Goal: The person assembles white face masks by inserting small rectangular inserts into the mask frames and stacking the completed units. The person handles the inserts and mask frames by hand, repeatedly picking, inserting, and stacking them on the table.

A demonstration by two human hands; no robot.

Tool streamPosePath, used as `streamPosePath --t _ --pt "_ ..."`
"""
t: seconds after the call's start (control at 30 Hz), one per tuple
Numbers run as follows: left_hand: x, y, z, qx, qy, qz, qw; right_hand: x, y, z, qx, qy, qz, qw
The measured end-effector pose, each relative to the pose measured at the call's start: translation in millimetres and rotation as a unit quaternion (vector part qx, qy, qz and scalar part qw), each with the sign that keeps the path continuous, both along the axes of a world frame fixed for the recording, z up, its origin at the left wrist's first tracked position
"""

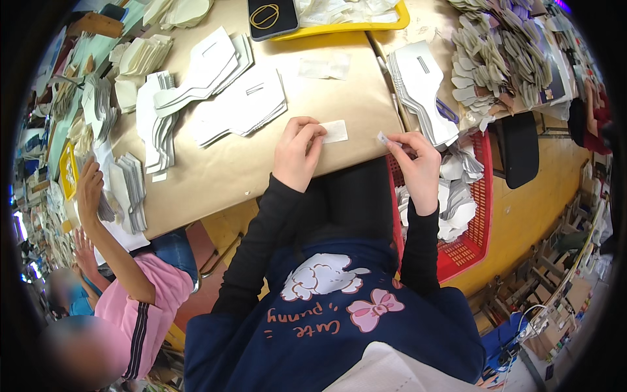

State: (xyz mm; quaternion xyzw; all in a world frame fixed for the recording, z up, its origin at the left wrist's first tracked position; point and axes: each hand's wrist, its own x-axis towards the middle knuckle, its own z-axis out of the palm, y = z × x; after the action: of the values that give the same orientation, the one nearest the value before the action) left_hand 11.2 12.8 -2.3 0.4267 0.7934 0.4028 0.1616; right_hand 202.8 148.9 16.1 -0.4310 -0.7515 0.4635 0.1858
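Your left hand (297, 153): fingers curled, tips pinching the left end of a small white strip (335, 131) that lies flat on the tan table (215, 173) near its front edge.

Your right hand (417, 163): thumb and forefinger closed on a tiny white scrap (382, 138), held just off the table's right corner, a little apart from the strip. Whether the scrap is peeled from the strip, you cannot tell.

Progress, as a judgement: early in the piece. One strip in hand; a few more pale patches (324, 66) lie farther back on the table, untouched. No finished strips show set aside.

Around:
- White die-cut stacks (219, 88), fanned, behind and left of the strip.
- More white cut-outs (421, 91) on the right, beside the table edge.
- Yellow tray (366, 26) at the back, with a black phone (271, 16) on its left end.
- Red basket (473, 215) below your right hand, holding white offcuts.
- Heap of grey-beige shapes (499, 55), far right.
- A co-worker in a pink shirt (140, 297) at the left, arm up on a stack of grey sheets (127, 189).

In the way: nothing between your hands; the stacks crowd the work patch from behind.
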Motion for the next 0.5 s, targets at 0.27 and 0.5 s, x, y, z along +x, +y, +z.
streamPosePath --t 0.27,0.5 --pt "25 -13 25 0.1 -0.236 -0.027 0.966 -15 -9 19 -0.27 0.117 0.079 0.952" --pt "18 -12 15 0.103 -0.488 0.084 0.862 -39 -20 17 -0.285 0.18 0.036 0.941"
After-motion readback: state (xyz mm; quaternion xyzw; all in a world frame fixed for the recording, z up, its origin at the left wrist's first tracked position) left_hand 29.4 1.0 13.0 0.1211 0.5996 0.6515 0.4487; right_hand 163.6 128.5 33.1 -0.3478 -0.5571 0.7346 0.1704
